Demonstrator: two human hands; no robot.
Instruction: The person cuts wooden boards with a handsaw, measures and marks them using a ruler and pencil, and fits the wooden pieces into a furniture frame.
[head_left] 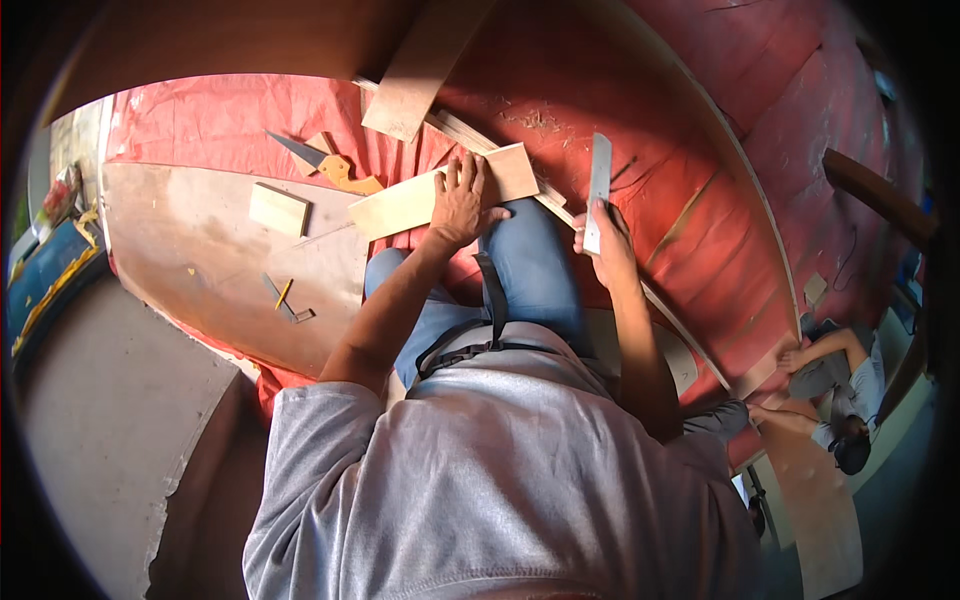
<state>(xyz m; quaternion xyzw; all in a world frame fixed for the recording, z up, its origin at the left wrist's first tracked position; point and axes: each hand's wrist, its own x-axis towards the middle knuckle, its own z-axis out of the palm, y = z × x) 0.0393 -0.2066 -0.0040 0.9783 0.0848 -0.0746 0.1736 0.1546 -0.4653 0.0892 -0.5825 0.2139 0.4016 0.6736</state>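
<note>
My left hand (pixel 460 205) rests with fingers apart on a pale wooden board (pixel 393 210) lying across my thighs, its right end over a bundle of long strips (pixel 460 131). To the right, my right hand (pixel 605 228) is closed around a flat, silvery blade-like tool (pixel 600 165), held upright in the picture; its exact kind I cannot tell. Left of the board lies a handsaw (pixel 345 172) with a yellow handle. A small wood block (pixel 280 208) and a metal square with a pencil (pixel 283 296) lie on the plywood sheet (pixel 170 240).
A red sheet (pixel 530 60) covers the surface, with wood shavings and another plank (pixel 405 100). At the far right a co-worker (pixel 860 385) sits near a long panel (pixel 810 500). A dark curved timber (pixel 870 190) juts in at upper right; a blue object (pixel 45 290) stands far left.
</note>
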